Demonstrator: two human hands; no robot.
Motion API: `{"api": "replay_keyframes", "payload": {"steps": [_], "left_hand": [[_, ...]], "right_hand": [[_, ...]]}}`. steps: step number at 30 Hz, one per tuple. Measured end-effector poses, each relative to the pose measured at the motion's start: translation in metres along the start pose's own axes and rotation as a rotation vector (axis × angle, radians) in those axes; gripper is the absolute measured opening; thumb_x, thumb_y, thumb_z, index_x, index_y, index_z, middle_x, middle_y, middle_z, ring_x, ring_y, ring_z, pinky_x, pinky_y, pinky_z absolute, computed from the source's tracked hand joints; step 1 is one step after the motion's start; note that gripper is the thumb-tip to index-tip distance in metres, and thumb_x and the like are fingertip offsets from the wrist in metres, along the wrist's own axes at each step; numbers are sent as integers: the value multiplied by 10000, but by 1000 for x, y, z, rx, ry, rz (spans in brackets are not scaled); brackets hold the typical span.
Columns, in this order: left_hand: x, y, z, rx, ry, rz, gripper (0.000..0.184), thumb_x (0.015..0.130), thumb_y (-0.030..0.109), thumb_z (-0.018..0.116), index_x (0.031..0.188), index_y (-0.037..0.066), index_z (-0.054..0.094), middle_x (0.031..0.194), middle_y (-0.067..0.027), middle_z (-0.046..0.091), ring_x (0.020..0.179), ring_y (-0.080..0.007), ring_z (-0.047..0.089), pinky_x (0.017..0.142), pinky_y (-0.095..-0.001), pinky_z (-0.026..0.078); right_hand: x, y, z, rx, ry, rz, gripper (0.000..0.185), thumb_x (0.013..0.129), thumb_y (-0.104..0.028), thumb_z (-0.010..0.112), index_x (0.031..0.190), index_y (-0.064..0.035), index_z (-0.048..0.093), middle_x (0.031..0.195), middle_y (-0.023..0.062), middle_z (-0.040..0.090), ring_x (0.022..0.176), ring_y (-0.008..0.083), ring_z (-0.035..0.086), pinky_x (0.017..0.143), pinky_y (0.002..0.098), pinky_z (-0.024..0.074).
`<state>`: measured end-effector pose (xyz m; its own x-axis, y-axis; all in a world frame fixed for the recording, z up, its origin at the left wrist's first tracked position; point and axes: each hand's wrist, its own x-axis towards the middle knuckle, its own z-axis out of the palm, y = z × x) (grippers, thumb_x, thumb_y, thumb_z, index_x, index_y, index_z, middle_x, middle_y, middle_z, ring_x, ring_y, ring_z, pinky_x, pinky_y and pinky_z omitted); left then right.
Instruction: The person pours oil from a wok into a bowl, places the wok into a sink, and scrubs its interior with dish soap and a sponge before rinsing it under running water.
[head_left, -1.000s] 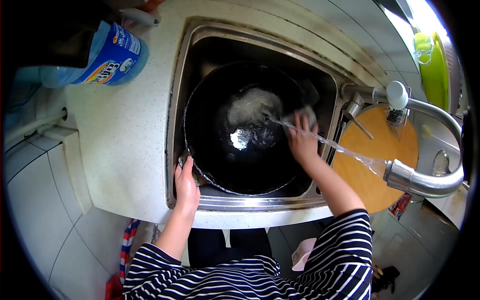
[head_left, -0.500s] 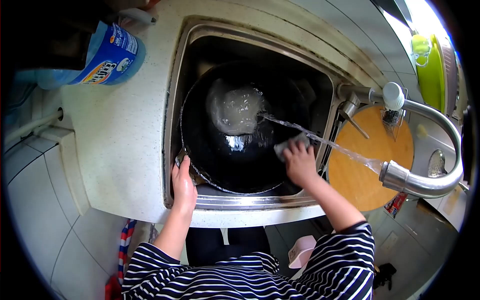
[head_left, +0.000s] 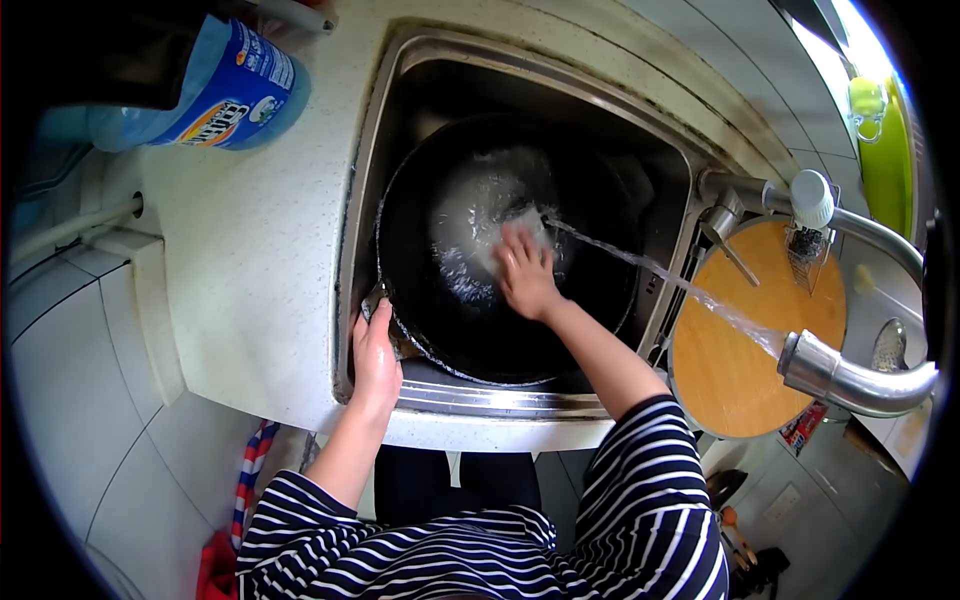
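Observation:
A large black wok (head_left: 480,345) rests in the metal sink (head_left: 500,401), with water pooled in its bottom. Closed on the wok's handle at the lower left rim is my left hand (head_left: 377,358). Inside the wok, near the middle, my right hand (head_left: 527,275) presses a pale grey cloth (head_left: 534,226) against the surface; its fingers lie over the cloth. From the curved metal faucet (head_left: 835,372) a stream of water (head_left: 680,283) runs leftward into the wok, landing beside the cloth.
A round wooden board (head_left: 735,350) lies right of the sink, beneath the faucet. On the counter (head_left: 250,270) at the upper left is a blue labelled bottle (head_left: 240,95). A white-capped bottle (head_left: 812,198) and a green board (head_left: 885,160) are at the right.
My right hand has moved with the cloth from the wok's right side to its middle. The pooled water has shifted. My left hand has stayed on the handle.

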<state>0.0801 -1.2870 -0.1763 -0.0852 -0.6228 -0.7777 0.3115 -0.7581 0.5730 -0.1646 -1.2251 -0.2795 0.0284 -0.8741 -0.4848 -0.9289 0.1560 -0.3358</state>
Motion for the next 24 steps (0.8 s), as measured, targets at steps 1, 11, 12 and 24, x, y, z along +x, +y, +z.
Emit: {"api": "replay_keyframes", "payload": {"steps": [1, 11, 12, 24], "left_hand": [[1, -1, -1, -9, -5, 3, 400, 956, 141, 467, 1316, -27, 425, 1327, -99, 469, 1226, -186, 407, 1066, -316, 259], [-1, 0, 4, -42, 34, 14, 387, 949, 150, 486, 1286, -34, 448, 1275, -93, 508, 1169, -189, 460, 1026, -322, 318], [-2, 2, 4, -39, 12, -15, 395, 952, 157, 484, 1295, -33, 438, 1289, -93, 497, 1184, -185, 445, 1034, -318, 305], [-6, 6, 7, 98, 16, 90, 404, 960, 167, 472, 1325, 1, 425, 1315, -82, 481, 1213, -186, 435, 1042, -313, 307]], "right_hand": [[-14, -8, -6, 60, -69, -14, 494, 849, -223, 539, 1319, -157, 401, 1523, 102, 142, 1398, 349, 127, 1056, 628, 162], [106, -131, -32, 710, 549, -172, 475, 880, -180, 546, 1299, -42, 369, 1485, 267, 138, 1367, 456, 140, 1121, 483, 157], [133, -112, -34, 530, 682, -113, 487, 868, -190, 563, 1301, -50, 391, 1488, 247, 155, 1356, 462, 158, 1116, 498, 169], [54, -82, 5, 261, 213, -11, 535, 889, -328, 518, 1367, -148, 358, 1519, 163, 160, 1395, 374, 139, 1053, 631, 161]]}}
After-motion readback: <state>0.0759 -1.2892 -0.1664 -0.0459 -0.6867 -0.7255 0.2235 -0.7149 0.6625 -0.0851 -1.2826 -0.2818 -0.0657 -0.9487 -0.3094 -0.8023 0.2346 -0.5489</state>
